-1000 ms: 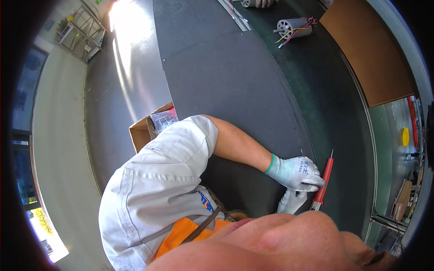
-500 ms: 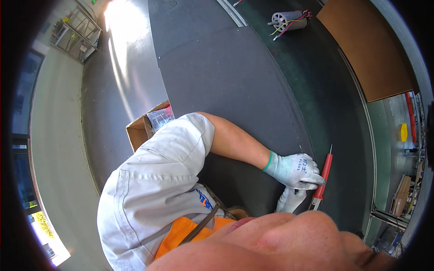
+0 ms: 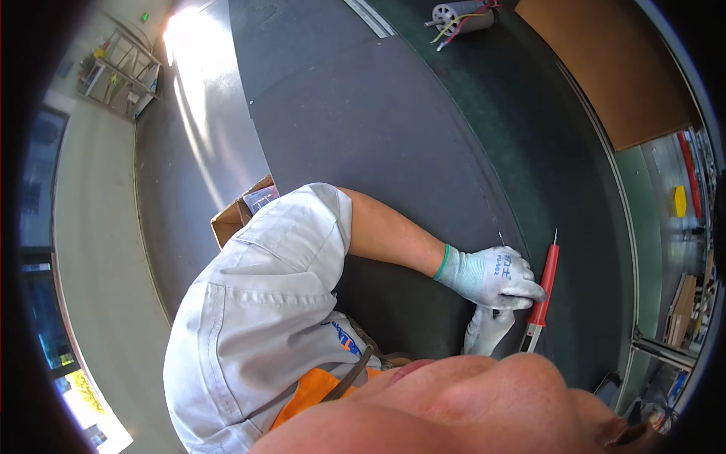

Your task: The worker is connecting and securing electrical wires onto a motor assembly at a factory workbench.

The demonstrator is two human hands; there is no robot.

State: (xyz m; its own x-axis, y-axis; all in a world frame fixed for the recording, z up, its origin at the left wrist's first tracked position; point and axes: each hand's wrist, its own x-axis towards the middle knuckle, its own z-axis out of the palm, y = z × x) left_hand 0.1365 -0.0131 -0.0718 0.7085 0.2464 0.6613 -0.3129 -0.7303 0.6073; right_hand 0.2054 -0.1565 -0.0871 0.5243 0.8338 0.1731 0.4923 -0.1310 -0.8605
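Head view: nearest, a white sleeve (image 3: 257, 295) w/ an orange garment part (image 3: 308, 393) by the lower edge. R hand (image 3: 488, 331), in a pale glove, is partly hidden under L hand; can't tell its grip. L hand (image 3: 501, 278), gloved w/ green cuff, has fingers curled in close tog., tips touching or just overlapping the L edge of a red pointed tool (image 3: 551, 271); can't tell if they're closed on it. Tool stands tip-up in view, just R of both hands, against a dark green strip (image 3: 495, 121). Thin metal tip (image 3: 501, 238) shows just past L hand's knuckles. Beyond: grey mat (image 3: 363, 129), open cardboard box (image 3: 229, 225) to the L. Farther: motor (image 3: 463, 18) w/ coloured wires, brown panel (image 3: 605, 68) R of it, rack (image 3: 113, 82) far upper L.
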